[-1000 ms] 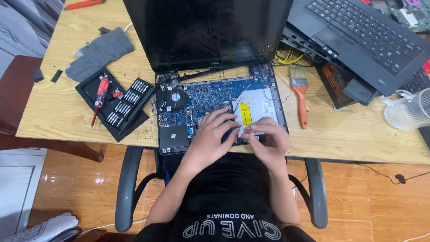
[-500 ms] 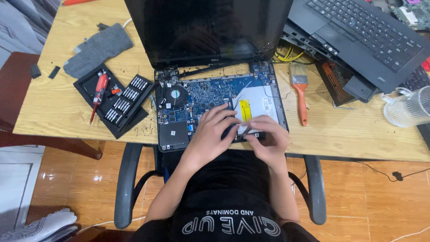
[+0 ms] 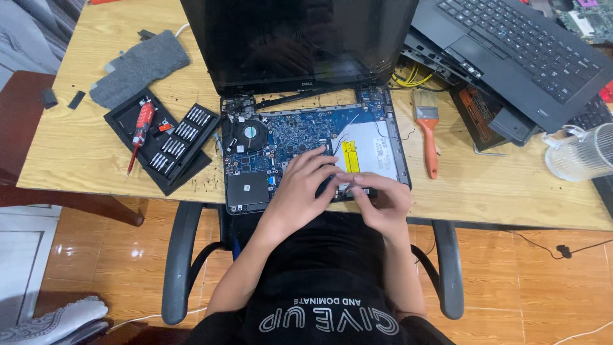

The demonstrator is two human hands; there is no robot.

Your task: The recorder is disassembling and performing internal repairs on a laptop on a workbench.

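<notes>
Your left hand point(image 3: 305, 185) and right hand point(image 3: 383, 199) rest on the opened laptop point(image 3: 255, 153) on the desk point(image 3: 76, 153); left fingers spread wide, right fingers' state unclear.

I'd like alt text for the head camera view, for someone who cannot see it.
A seated person's left hand and right hand press on the near edge of an opened laptop, its blue circuit board and fan exposed. A screwdriver kit lies left, an orange brush right, on a wooden table.
</notes>
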